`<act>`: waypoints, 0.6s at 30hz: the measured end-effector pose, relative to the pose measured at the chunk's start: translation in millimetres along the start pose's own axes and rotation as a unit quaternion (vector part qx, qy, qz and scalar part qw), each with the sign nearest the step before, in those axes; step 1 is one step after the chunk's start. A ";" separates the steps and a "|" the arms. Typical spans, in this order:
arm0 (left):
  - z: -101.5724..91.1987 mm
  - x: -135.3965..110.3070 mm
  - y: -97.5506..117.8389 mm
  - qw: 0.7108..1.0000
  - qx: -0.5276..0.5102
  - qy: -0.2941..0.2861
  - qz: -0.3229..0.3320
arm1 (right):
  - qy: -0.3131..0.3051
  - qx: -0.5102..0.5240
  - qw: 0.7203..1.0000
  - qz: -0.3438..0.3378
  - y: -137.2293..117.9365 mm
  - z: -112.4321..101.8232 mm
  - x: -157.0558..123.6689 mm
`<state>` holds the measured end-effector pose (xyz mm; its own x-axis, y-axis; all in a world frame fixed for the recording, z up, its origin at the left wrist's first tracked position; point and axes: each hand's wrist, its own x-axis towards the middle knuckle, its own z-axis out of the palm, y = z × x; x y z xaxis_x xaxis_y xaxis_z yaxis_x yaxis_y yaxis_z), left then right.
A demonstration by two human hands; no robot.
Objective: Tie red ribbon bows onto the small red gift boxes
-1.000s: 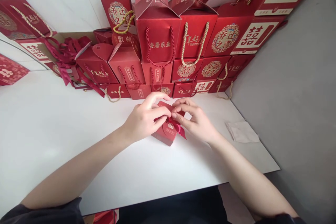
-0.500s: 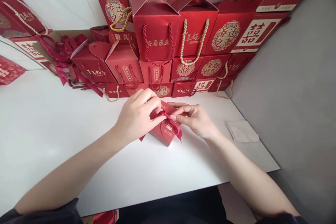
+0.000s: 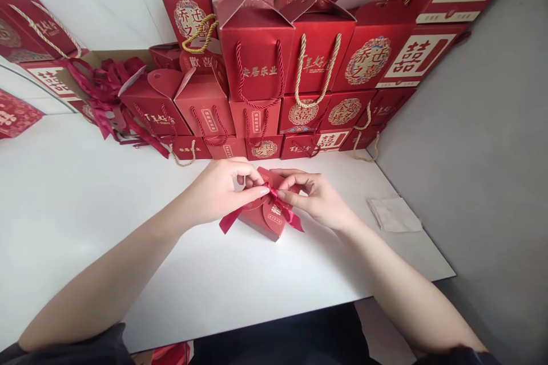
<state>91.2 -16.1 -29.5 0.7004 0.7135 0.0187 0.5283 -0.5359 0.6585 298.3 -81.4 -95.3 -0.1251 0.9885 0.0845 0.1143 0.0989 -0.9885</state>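
A small red gift box (image 3: 261, 221) lies on the white table, with white print on its overlapping rounded flaps. Across its top runs a dark red satin ribbon (image 3: 293, 220), gathered in a knot at the middle, its tails hanging out to the left and right. My left hand (image 3: 226, 188) pinches the ribbon between thumb and forefinger just left of the knot. On the other side, my right hand (image 3: 317, 197) grips the ribbon by thumb and fingertips, its longer fingers reaching behind the box. Part of the box's far side is hidden by my hands.
Stacked red gift boxes (image 3: 261, 63) with rope handles line the back. A cardboard carton (image 3: 96, 58) holding loose red ribbons (image 3: 107, 80) stands at back left. A folded pale cloth (image 3: 394, 215) lies on the right, beside a grey wall (image 3: 479, 154).
My left hand has lowered and turned, its thumb now at the knot. The left ribbon tail shows more fully, and the right tail has swung outward. My right hand has barely moved.
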 end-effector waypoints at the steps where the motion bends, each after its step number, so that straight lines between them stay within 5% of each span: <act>1: -0.2 0.4 0.5 1.000 -0.009 -0.011 -0.007 | 0.000 -0.001 1.000 0.001 0.0 -0.2 -0.3; 10: -15.8 -2.5 -1.0 0.994 0.064 -0.059 -0.064 | 0.001 0.012 1.000 0.020 -5.0 -3.3 -2.5; 18: -20.1 -6.1 -1.3 0.986 0.154 -0.028 -0.060 | 0.002 -0.080 0.997 -0.006 -3.6 -16.0 -3.2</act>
<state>76.6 -10.6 -15.4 0.6448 0.7588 -0.0918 0.7236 -0.5673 0.3932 314.1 -83.1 -90.0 -0.1237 0.9876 0.0965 0.2691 0.1270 -0.9547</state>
